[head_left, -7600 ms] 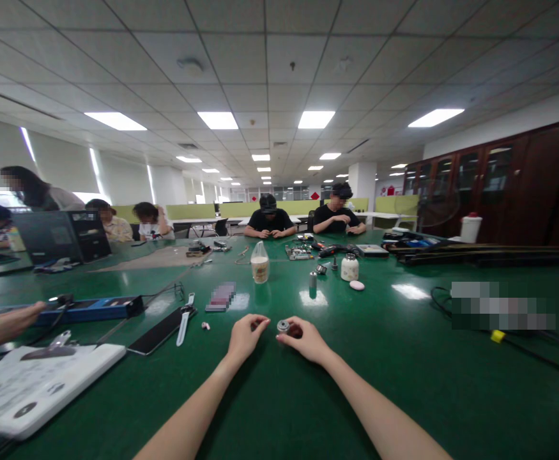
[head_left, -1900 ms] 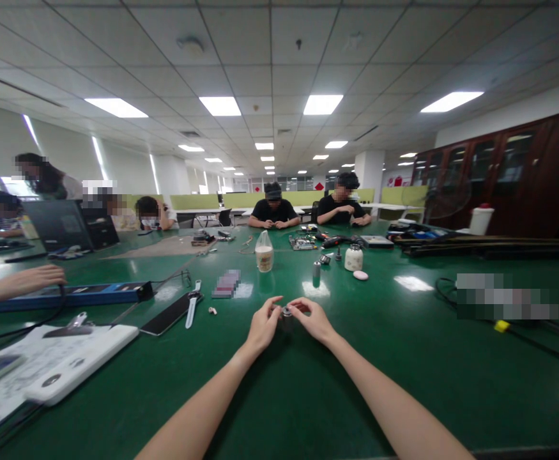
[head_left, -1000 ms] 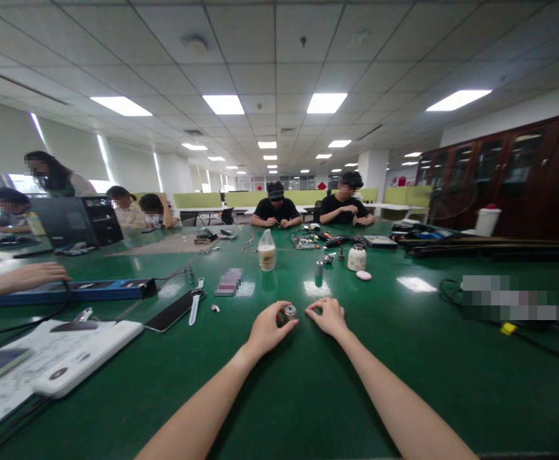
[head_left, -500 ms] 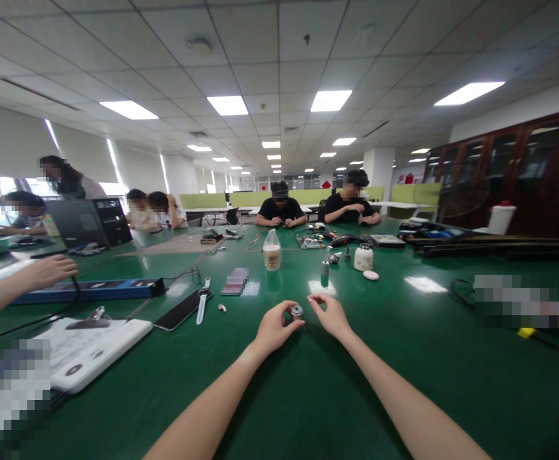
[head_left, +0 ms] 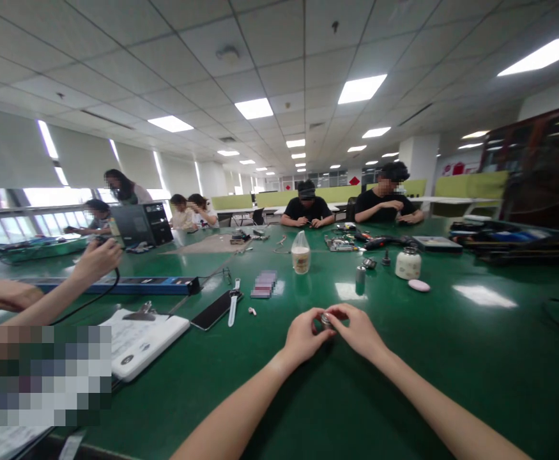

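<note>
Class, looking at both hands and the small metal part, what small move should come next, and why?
Probably a gentle twist by the right hand, the left hand steadying the metal part: the left thumb and fingers hold its side, and the right fingertips are at its upper edge.

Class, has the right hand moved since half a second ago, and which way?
Yes, left: against the upright silver cylinder, the right hand has shifted, its fingertips now at the small metal part in the left hand.

Metal part (head_left: 326, 321) between left hand (head_left: 304, 333) and right hand (head_left: 359, 329); cup (head_left: 301, 262) beyond, left of jar (head_left: 408, 264).
</note>
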Demonstrator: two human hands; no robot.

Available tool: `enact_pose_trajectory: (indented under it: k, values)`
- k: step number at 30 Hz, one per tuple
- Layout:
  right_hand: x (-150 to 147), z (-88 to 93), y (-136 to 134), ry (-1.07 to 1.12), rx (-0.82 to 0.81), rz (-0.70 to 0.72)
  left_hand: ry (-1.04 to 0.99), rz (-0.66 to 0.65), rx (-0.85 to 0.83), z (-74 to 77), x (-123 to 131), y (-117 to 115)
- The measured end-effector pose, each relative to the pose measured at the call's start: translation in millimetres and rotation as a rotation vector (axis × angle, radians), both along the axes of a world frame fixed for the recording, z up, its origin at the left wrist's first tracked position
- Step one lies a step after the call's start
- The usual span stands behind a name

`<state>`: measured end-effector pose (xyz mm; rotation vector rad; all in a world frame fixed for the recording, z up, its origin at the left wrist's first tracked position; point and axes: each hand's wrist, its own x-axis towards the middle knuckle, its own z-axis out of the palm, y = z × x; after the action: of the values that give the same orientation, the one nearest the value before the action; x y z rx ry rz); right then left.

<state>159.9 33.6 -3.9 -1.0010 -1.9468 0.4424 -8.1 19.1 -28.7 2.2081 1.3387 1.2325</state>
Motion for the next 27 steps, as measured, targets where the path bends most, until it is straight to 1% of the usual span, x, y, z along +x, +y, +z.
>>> enact_pose_trajectory:
  k: [3,6,9,13,16,18,20,23,27]
  values:
    - [-1.7,5.6,7.5,-0.057,-0.02,0.054,0.056,0.031,-0.012,4.2,-4.9,0.7]
    - [-0.1,3.0,17.5,-0.072,-0.073,0.105,0.08,0.048,-0.02,6.9,-8.7,-0.3]
    - [4.7,-8.3,29.9,-0.052,-0.125,0.138,0.053,0.025,-0.037,9.2,-10.0,-1.7]
    - [9.8,-27.2,39.4,0.041,-0.221,0.172,-0.013,0.002,-0.121,15.0,-8.9,-5.0]
    - [8.9,-37.5,38.6,0.153,-0.289,0.191,-0.106,0.045,-0.172,19.9,-6.7,-5.3]
    - [7.3,-40.9,35.8,0.228,-0.343,0.2,-0.137,0.057,-0.182,22.2,-5.4,-3.1]
    - [6.4,-40.8,31.9,0.258,-0.376,0.212,-0.136,0.039,-0.164,23.5,-4.6,0.3]
    - [6.7,-36.6,25.2,0.238,-0.392,0.235,-0.133,0.026,-0.129,23.4,-5.0,6.5]
    - [6.7,-33.9,19.8,0.227,-0.394,0.245,-0.177,0.012,-0.154,20.3,-6.6,13.3]
